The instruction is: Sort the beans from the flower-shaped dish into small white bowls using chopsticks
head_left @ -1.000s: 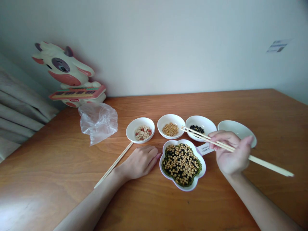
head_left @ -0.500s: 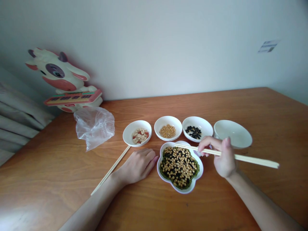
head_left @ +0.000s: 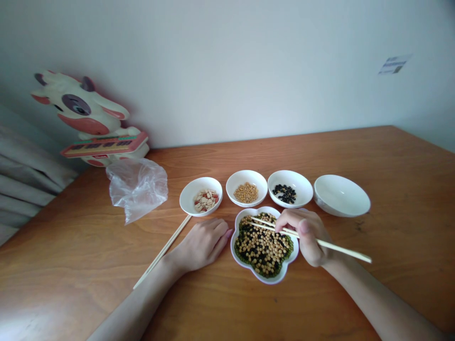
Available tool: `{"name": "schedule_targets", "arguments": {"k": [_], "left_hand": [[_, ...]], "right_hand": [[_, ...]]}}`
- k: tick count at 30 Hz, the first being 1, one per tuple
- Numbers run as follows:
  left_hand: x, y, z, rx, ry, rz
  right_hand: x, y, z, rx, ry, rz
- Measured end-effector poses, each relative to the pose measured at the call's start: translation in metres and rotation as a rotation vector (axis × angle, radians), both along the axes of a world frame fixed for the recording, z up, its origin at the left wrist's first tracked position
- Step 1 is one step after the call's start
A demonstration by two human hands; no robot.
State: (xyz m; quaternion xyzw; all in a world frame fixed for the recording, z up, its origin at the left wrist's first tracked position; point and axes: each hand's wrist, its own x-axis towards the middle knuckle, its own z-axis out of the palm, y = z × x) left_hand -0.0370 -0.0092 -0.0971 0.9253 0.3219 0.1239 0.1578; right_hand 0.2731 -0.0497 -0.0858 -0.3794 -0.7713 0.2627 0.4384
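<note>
My right hand (head_left: pixel 305 232) is closed round a pair of wooden chopsticks (head_left: pixel 341 249), whose tips rest over the left part of a white flower-shaped bowl (head_left: pixel 241 258) filled with mixed yellow, black and green beans. My left hand (head_left: pixel 204 241) lies palm down on the wooden table (head_left: pixel 391 156), fingers loosely together, touching the bowl's left rim and holding nothing. Behind the big bowl stand small white bowls: one with peanuts (head_left: pixel 201 196), one with yellow beans (head_left: pixel 246 188), one with black beans (head_left: pixel 290 189) and an empty one (head_left: pixel 341 195).
A spare chopstick (head_left: pixel 161 252) lies on the table left of my left hand. A crumpled clear plastic bag (head_left: pixel 137 187) sits beyond it. A cow-shaped toy with a keyboard (head_left: pixel 88 121) stands against the wall at the back left. Grey curtain hangs at the far left.
My right hand has swung the chopsticks left and down, from over the black-bean bowl to the mixed bowl. The left hand has stayed put.
</note>
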Motion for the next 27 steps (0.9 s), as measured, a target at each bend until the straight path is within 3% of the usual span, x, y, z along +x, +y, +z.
{"name": "schedule_targets", "arguments": {"k": [27], "left_hand": [[0.0003, 0.0006, 0.0007, -0.031, 0.057, 0.007]], "right_hand": [[-0.0025, 0.0004, -0.0049, 0.023, -0.054, 0.020]]}}
